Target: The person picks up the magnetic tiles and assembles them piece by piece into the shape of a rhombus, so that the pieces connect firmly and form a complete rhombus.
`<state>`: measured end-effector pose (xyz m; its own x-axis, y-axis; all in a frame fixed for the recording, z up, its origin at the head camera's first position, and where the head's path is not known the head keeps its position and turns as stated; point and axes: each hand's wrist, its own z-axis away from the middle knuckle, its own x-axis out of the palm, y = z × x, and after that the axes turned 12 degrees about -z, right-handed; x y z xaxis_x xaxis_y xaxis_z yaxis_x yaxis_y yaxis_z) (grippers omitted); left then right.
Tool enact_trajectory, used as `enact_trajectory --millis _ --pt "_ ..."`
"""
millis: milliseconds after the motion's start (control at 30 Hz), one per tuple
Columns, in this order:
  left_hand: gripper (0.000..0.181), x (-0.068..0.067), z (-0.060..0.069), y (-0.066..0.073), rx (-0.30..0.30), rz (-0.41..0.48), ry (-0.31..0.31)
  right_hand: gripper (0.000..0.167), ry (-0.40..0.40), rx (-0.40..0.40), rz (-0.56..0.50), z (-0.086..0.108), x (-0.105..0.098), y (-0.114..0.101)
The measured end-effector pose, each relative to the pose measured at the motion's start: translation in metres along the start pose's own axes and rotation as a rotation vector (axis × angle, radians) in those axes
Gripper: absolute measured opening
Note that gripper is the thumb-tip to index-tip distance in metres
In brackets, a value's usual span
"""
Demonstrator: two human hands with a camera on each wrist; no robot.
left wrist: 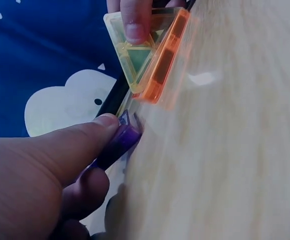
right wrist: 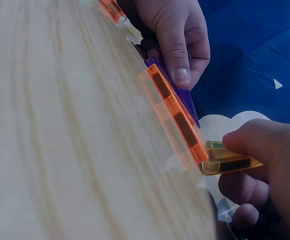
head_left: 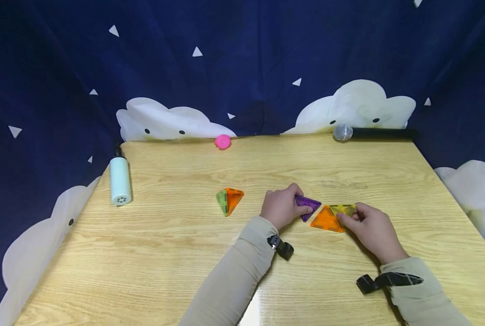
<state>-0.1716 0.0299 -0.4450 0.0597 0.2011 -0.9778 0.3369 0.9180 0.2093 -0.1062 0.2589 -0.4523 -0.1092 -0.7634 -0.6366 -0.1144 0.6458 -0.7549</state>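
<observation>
Between thumb and fingers my left hand (head_left: 281,207) pinches a purple triangular magnetic tile (head_left: 307,206), tilted off the table. My right hand (head_left: 374,228) pinches a yellow triangular magnetic tile (head_left: 344,209) by its right side. An orange triangular tile (head_left: 326,220) lies against the yellow one, their edges meeting. In the left wrist view the yellow tile (left wrist: 135,60) stands tilted beside the orange tile (left wrist: 167,55). The purple tile (right wrist: 184,97) appears close behind the orange tile (right wrist: 177,115) in the right wrist view; whether they touch, I cannot tell.
Left of the hands lies a joined green and orange tile piece (head_left: 229,200). A pink round object (head_left: 223,141) sits at the table's back edge. A microphone (head_left: 373,133) lies at the back right, a pale blue bottle (head_left: 120,180) at the left edge. Dark blue cloth (head_left: 242,68) hangs behind.
</observation>
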Motion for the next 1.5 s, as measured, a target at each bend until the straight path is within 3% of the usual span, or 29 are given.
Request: enact_trajectory --millis 300,567,900,1000,1133,1200,1500 --pt "0.040 -0.0007 0.0012 0.0035 0.015 0.003 -0.012 0.040 0.001 -0.010 0.005 0.0001 0.0001 -0.0002" --pt "0.040 0.0030 0.0025 0.0011 0.035 0.036 0.031 0.040 0.003 -0.009 0.003 0.0003 0.0009 -0.0002" --pt "0.038 0.0068 0.0049 0.0003 0.127 0.292 0.068 0.040 0.017 -0.013 -0.003 0.0004 0.0015 0.0008" --pt "0.039 0.0081 0.0055 0.0017 0.146 0.293 0.074 0.039 0.023 -0.009 -0.011 0.0008 0.0014 0.0005" --pt "0.021 0.0087 0.0071 0.0017 0.166 0.258 0.073 0.039 0.030 -0.005 -0.020 0.0003 0.0015 0.0005" --pt "0.025 0.0079 0.0077 0.0013 0.190 0.233 0.075 0.039 0.024 -0.005 -0.019 -0.0001 0.0016 0.0005" --pt "0.023 0.0059 0.0086 0.0042 0.225 0.143 0.005 0.035 -0.092 0.026 0.044 -0.0005 0.0000 -0.0034"
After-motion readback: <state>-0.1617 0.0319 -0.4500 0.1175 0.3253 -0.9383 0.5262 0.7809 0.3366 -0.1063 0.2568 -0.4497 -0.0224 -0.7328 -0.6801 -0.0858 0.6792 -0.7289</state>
